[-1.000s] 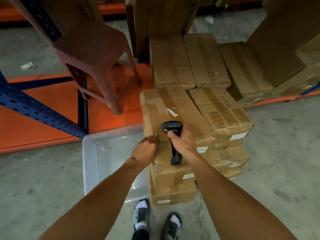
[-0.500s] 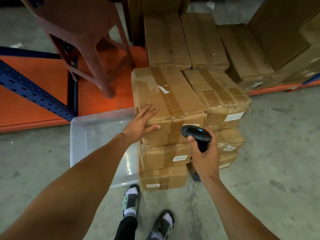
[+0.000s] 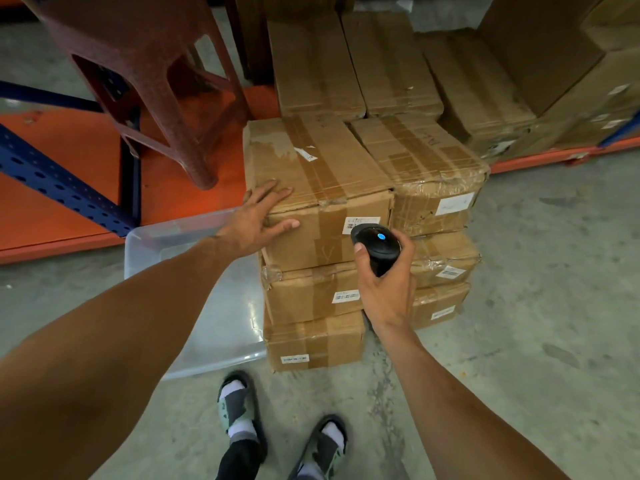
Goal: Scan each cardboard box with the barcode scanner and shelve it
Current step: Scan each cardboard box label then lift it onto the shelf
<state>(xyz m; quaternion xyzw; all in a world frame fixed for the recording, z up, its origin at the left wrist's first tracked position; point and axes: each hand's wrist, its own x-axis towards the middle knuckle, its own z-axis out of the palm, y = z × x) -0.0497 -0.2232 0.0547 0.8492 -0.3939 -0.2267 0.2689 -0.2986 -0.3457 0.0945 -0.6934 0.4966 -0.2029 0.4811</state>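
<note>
I've got the left hand (image 3: 258, 220) flat on the top box (image 3: 313, 188), fingers spread, while the right hand (image 3: 384, 289) grips the scanner (image 3: 375, 247) right at its label (image 3: 358, 224).

Concrete floor (image 3: 519, 306), orange/blue rack (image 3: 69, 188), stool (image 3: 145, 64)

Brown cardboard boxes (image 3: 318, 188) striped with glossy tan tape, white barcode labels (image 3: 360, 225) on their fronts. Black handheld barcode scanner (image 3: 377, 249) showing a blue dot on top. At ten o'clock, a dark red plastic stool (image 3: 145, 64) on an orange shelf deck (image 3: 62, 168) with perforated blue steel beams (image 3: 59, 181). Grey speckled concrete floor (image 3: 536, 306).
</note>
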